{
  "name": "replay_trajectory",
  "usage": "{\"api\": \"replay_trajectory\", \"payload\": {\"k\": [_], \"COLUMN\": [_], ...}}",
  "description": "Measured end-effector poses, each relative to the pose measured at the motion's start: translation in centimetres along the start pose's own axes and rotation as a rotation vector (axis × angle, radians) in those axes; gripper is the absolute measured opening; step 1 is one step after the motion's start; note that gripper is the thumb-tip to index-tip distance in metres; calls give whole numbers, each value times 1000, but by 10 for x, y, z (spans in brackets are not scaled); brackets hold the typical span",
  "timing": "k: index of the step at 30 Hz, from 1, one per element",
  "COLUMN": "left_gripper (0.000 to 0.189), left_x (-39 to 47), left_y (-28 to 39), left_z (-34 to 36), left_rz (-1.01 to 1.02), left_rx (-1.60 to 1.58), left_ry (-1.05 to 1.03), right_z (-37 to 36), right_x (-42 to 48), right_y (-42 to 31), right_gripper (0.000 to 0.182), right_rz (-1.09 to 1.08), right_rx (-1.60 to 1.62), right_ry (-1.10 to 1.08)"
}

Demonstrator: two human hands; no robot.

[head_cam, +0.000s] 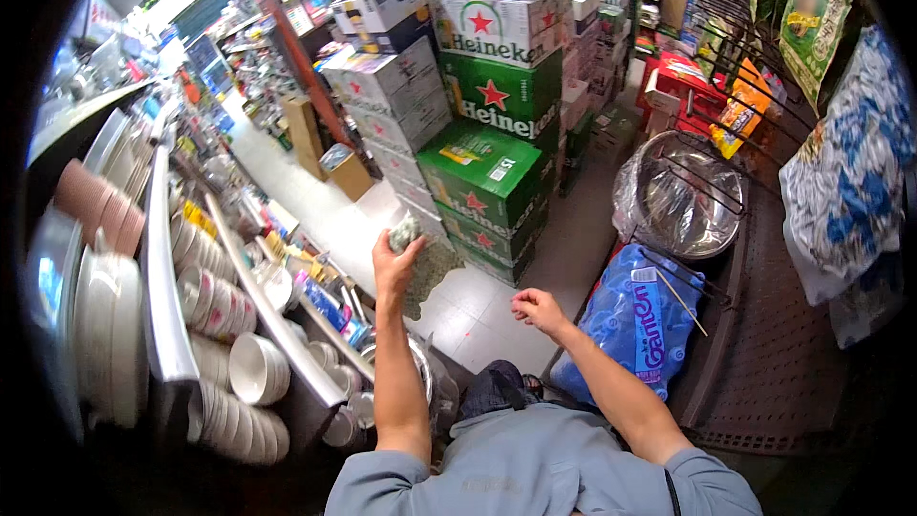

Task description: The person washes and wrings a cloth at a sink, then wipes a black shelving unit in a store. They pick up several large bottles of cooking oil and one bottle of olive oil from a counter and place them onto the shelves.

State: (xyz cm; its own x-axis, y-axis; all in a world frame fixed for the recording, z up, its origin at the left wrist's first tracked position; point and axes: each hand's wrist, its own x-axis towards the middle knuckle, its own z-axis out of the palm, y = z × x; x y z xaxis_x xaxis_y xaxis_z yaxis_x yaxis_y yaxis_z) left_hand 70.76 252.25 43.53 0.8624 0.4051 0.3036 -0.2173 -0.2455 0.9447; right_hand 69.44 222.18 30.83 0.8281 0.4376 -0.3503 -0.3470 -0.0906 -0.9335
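Note:
My left hand [395,262] is raised in front of me, its fingers and thumb closed on a bunched, grey-green speckled cloth [405,232]. More of what looks like the same material hangs beside and behind that hand, down over the tiled floor. My right hand [539,309] is held lower and to the right, fingers curled in, over the floor; nothing can be made out in it. Beyond both hands, a green Heineken carton [481,165] tops a short stack, with taller stacks of cartons behind it.
On the left, shelves with a pale metal edge [163,265] hold stacked white bowls [259,369] and plates. To the right lie a blue-wrapped bottle pack [630,322], a plastic-wrapped metal basin [691,193] and a wire rack with hanging packets. A cardboard box [349,173] stands farther back.

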Motion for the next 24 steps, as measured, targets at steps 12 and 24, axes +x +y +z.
{"api": "replay_trajectory", "payload": {"k": [12, 24], "left_gripper": [24, 19], "left_x": [160, 274], "left_y": [-109, -191], "left_z": [25, -57], "left_rz": [-239, -103], "left_rx": [-89, 80], "left_ry": [-210, -266], "right_z": [-54, 90], "right_x": [58, 322], "right_y": [6, -82], "right_gripper": [22, 42], "right_rz": [-23, -265], "right_rx": [67, -299], "right_ry": [261, -24]}}
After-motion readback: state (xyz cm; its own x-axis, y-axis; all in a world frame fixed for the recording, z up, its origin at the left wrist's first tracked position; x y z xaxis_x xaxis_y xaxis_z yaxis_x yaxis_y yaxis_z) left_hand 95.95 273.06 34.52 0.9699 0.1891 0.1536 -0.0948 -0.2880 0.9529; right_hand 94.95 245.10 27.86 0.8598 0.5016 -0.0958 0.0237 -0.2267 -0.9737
